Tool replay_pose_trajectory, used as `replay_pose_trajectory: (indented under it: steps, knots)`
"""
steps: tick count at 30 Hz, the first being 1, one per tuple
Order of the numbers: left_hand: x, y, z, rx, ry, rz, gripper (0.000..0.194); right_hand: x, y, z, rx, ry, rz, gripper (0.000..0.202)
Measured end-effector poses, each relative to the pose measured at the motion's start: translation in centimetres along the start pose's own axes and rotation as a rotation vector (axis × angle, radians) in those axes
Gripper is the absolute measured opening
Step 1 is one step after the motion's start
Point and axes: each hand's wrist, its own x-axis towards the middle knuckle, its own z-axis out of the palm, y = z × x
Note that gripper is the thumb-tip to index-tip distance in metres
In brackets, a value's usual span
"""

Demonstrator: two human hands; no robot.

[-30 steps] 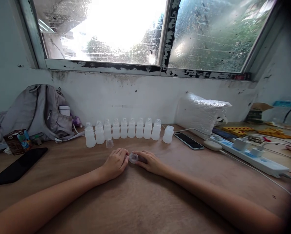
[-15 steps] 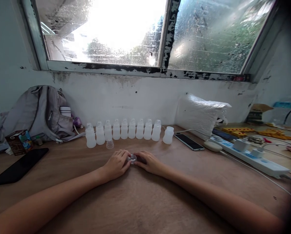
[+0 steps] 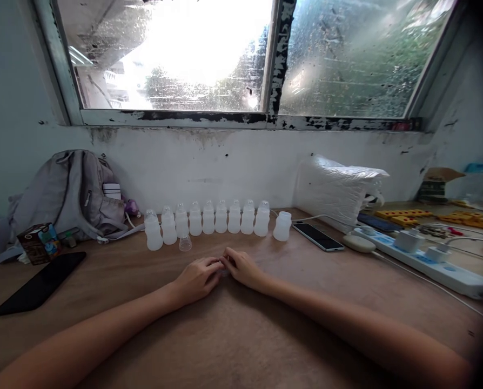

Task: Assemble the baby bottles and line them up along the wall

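At the middle of the table my left hand and my right hand meet with their fingertips pinched together. Both are closed on a small clear plastic bottle part, mostly covered by the fingers and low over the wood. Beyond them stands a curved row of frosted white baby bottles with clear tops. At its right end is a bottle without a top. A clear dome cap rests on the table in front of the row's left part.
A grey backpack, a carton and a black tablet-like slab are at left. On the right lie a phone, a white plastic package, and a power strip with cables. Yellow plastic parts lie farther right.
My hands have drawn closer together, and my right fingers have moved up over the clear part, covering more of it. The view has shifted slightly; the bottles stand as before.
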Motion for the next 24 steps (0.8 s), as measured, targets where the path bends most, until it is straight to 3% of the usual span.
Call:
replay_pose_trajectory:
  steps: [11,15,20,24]
  knots:
    - [0.1,0.7,-0.5,-0.049,-0.025,0.007,0.014,0.2,-0.7,0.1,-0.113,-0.119,0.051,0.016]
    - [0.1,0.6,-0.5,-0.127,-0.020,-0.091,0.014,0.1,-1.0,-0.1,-0.094,-0.113,0.051,0.016]
    - [0.4,0.2,-0.7,-0.301,0.022,-0.195,0.047,0.0,-1.8,-0.5,0.219,0.036,0.107,0.031]
    - [0.5,0.0,-0.9,-0.460,0.018,-0.236,0.042,-0.1,-2.6,-0.4,0.489,0.079,0.182,0.035]
